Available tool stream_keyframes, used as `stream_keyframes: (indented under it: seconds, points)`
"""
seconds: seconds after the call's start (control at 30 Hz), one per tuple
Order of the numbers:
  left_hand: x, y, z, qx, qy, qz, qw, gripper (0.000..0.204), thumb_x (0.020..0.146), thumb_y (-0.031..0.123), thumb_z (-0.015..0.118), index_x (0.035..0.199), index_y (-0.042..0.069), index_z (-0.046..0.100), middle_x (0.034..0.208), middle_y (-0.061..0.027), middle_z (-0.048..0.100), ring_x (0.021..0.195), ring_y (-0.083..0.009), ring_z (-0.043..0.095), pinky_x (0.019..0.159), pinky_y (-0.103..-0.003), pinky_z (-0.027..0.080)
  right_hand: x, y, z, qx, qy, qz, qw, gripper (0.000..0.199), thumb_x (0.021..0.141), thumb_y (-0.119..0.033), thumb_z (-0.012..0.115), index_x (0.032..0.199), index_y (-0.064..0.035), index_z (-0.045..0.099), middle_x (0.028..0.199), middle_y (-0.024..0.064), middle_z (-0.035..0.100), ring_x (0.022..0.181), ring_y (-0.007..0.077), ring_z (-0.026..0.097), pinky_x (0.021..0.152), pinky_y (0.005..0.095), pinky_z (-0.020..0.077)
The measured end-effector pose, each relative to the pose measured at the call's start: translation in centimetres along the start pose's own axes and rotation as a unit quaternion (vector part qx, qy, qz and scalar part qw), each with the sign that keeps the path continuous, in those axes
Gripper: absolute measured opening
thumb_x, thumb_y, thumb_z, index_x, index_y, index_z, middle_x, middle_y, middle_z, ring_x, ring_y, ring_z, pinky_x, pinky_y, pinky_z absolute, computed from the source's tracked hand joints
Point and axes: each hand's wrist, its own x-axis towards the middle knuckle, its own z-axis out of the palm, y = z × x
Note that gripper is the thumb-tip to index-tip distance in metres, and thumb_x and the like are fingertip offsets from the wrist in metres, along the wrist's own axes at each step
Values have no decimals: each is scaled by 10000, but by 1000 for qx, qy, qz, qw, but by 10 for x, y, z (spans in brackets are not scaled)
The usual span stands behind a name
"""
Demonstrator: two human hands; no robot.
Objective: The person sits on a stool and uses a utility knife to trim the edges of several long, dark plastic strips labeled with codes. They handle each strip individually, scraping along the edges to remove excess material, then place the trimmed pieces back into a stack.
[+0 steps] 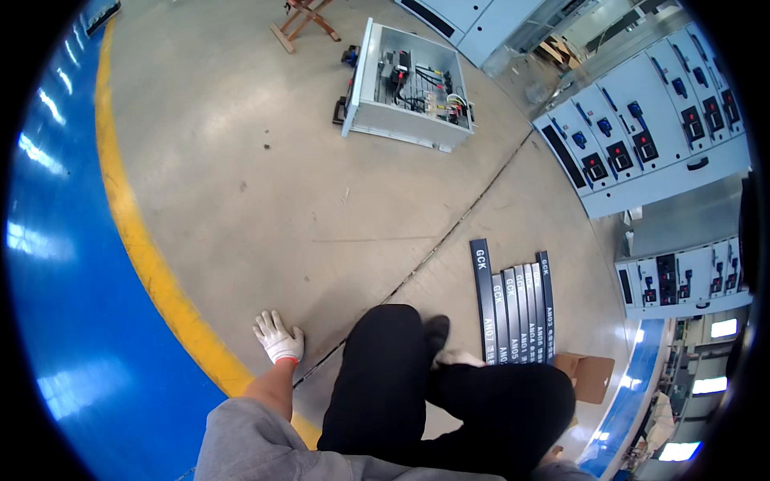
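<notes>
L hand (278, 337) gloved, flat on floor (265, 200), holding nothing; dark nameplate strips (517, 301) well right of it. R hand hidden behind knee (513, 401), can't tell.

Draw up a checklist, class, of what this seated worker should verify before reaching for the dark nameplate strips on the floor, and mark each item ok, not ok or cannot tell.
1. Left hand gloved and planted flat on the concrete floor: ok.
2. Right hand in view: not ok, only a bit of white glove shows behind the knee.
3. Dark nameplate strips lying side by side, flat: ok.
4. Floor between the legs and the strips free of clutter: ok.
5. Cardboard box apart from the strips: cannot tell, it sits close to their near ends.
6. Open switchgear drawer out of the way: ok, it sits well beyond the strips.
</notes>
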Motion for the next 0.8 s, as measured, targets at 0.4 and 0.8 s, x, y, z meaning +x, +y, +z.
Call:
stream_keyframes:
  seconds: [0.4,0.8]
  points:
    - [22,-61,71,124,51,6,991,891,888,578,700,1623,236,330,1706,-203,231,1588,-449,150,1254,-662,128,292,-110,-191,-392,335,-45,856,775,914,-526,649,1498,-43,489,1578,231,441,1492,434,365,1226,568,302]
    - [48,-52,-96,38,-173,-258,950,972,872,619,702,1647,224,269,1722,-219,171,1596,-459,102,1258,-661,99,358,-135,-225,-265,471,-163,825,632,801,-330,702,1348,-40,579,1460,180,525,1441,389,406,1241,581,266]
